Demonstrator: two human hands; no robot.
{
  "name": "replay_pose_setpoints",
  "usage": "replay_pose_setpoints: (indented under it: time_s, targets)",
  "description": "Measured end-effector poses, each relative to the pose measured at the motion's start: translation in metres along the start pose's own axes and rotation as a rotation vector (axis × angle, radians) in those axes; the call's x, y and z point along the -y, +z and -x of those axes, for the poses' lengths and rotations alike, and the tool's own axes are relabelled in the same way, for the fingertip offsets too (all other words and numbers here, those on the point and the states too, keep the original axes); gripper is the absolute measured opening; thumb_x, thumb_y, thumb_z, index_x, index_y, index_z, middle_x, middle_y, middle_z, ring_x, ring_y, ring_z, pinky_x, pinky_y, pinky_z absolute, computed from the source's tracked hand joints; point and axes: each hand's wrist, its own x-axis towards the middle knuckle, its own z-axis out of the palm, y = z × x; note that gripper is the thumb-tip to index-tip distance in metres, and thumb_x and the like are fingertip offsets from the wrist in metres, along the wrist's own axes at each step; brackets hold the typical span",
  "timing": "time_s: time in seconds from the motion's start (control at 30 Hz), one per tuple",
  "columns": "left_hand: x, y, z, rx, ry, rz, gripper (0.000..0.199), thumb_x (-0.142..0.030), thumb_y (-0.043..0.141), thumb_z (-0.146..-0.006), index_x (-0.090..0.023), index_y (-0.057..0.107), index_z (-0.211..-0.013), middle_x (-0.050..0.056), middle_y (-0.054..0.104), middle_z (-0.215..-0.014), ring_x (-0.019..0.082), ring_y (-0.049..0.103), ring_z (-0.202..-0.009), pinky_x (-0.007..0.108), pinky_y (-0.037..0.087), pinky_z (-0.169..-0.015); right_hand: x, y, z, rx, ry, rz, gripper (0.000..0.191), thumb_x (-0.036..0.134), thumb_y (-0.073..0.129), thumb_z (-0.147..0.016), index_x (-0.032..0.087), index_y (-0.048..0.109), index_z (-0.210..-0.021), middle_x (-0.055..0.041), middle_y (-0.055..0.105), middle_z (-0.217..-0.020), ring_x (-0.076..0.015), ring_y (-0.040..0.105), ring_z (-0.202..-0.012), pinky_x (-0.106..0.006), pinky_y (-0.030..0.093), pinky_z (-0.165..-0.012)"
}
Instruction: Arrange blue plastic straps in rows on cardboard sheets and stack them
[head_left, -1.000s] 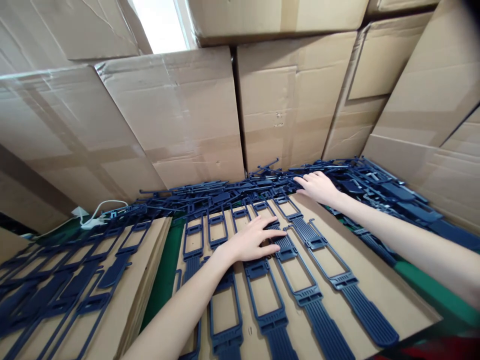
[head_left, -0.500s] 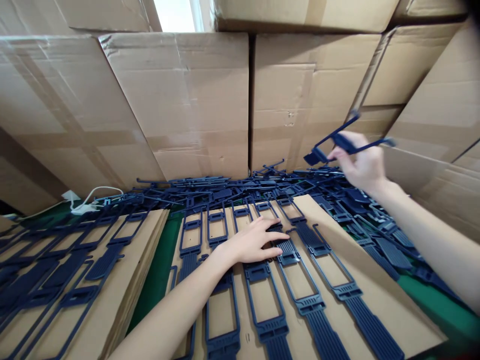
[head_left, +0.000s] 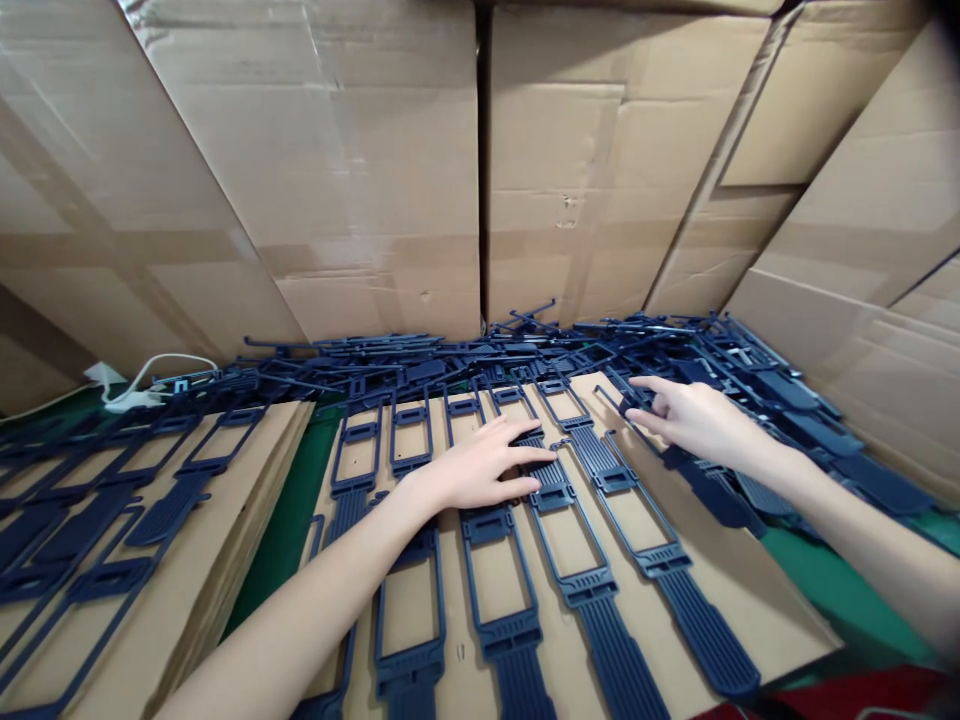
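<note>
My left hand [head_left: 484, 465] lies palm down with fingers spread on a row of dark blue plastic frame parts [head_left: 574, 585], each with an open rectangular loop and a ribbed flat end. The parts are laid out on a cardboard sheet [head_left: 461, 675]. At the sheet's right edge, my right hand [head_left: 686, 420] pinches one more blue plastic frame part [head_left: 712, 490]. Its two thin arms point away from me and its broad end points toward me. My fingers cover part of its middle.
A loose heap of similar blue parts [head_left: 442, 360] runs along the back and right. At left, a stack of cardboard sheets [head_left: 255, 540] bears more parts. Large cardboard boxes [head_left: 360, 170] wall the back. A white cable [head_left: 161, 365] lies at back left on the green surface [head_left: 817, 590].
My right hand has come down and toward the sheet with the blue part, from above the heap to the sheet's right edge. My left hand stays on the row. The view has tilted down.
</note>
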Motion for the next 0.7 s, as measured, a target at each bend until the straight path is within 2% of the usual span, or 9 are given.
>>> replay_pose_setpoints:
  time_s: [0.07,0.17,0.27,0.33,0.47,0.57,0.7]
  targets:
    - [0.0,0.0,0.0,-0.002,0.005,0.005,0.041,-0.042,0.047,-0.091,-0.028,0.053,-0.13,0.008,0.034,-0.149,0.026,0.032,-0.137,0.047,0.024,-0.113,-0.001,-0.001,0.005,-0.011,-0.059,-0.094,0.046,0.047,0.045,-0.087,0.017,0.055,-0.121,-0.0012,0.067,-0.063,-0.0203,0.065,-0.063,-0.028,0.043,-0.054]
    - [0.001,0.0,0.0,-0.001,0.012,0.01,0.042,-0.042,0.047,-0.092,-0.028,0.052,-0.131,0.008,0.032,-0.15,0.025,0.029,-0.138,0.047,0.022,-0.114,-0.003,0.0,0.016,-0.002,-0.106,-0.154,0.039,0.051,0.043,-0.088,0.021,0.063,-0.102,-0.0023,0.07,-0.074,-0.0192,0.065,-0.066,-0.027,0.045,-0.056]
    - [0.001,0.0,0.0,0.008,0.009,0.003,0.042,-0.042,0.046,-0.092,-0.028,0.051,-0.131,0.008,0.031,-0.15,0.025,0.028,-0.138,0.047,0.021,-0.114,-0.005,0.007,0.03,0.032,-0.119,-0.134,0.041,0.054,0.038,-0.09,0.024,0.066,-0.087,-0.0033,0.069,-0.084,-0.0197,0.065,-0.074,-0.029,0.047,-0.062]
    - [0.001,0.0,0.0,0.007,0.003,0.002,0.042,-0.042,0.047,-0.091,-0.029,0.052,-0.13,0.007,0.032,-0.15,0.026,0.03,-0.138,0.047,0.023,-0.114,-0.005,0.014,0.041,0.02,-0.125,-0.086,0.042,0.055,0.037,-0.091,0.025,0.066,-0.083,-0.004,0.067,-0.09,-0.0196,0.064,-0.075,-0.03,0.048,-0.065]
    - [0.002,0.001,-0.001,-0.007,0.004,0.02,0.04,-0.042,0.048,-0.091,-0.03,0.054,-0.129,0.006,0.032,-0.15,0.028,0.032,-0.136,0.048,0.026,-0.112,-0.003,0.022,0.06,-0.005,-0.146,-0.017,0.037,0.056,0.044,-0.087,0.027,0.065,-0.097,-0.005,0.063,-0.1,-0.0211,0.063,-0.081,-0.032,0.049,-0.066]
    - [0.002,0.001,-0.001,0.001,-0.002,0.023,0.041,-0.042,0.048,-0.091,-0.03,0.053,-0.13,0.006,0.032,-0.15,0.029,0.031,-0.137,0.048,0.025,-0.112,-0.001,0.024,0.065,-0.004,-0.134,0.023,0.038,0.053,0.046,-0.086,0.025,0.059,-0.109,-0.007,0.062,-0.097,-0.0216,0.063,-0.075,-0.033,0.049,-0.063]
    - [0.001,0.0,-0.002,0.012,-0.015,0.029,0.041,-0.042,0.047,-0.091,-0.03,0.053,-0.13,0.006,0.032,-0.15,0.029,0.03,-0.137,0.048,0.024,-0.113,0.001,0.025,0.063,-0.029,-0.097,-0.004,0.036,0.047,0.051,-0.083,0.021,0.055,-0.108,-0.0076,0.063,-0.095,-0.02,0.063,-0.069,-0.031,0.049,-0.059]
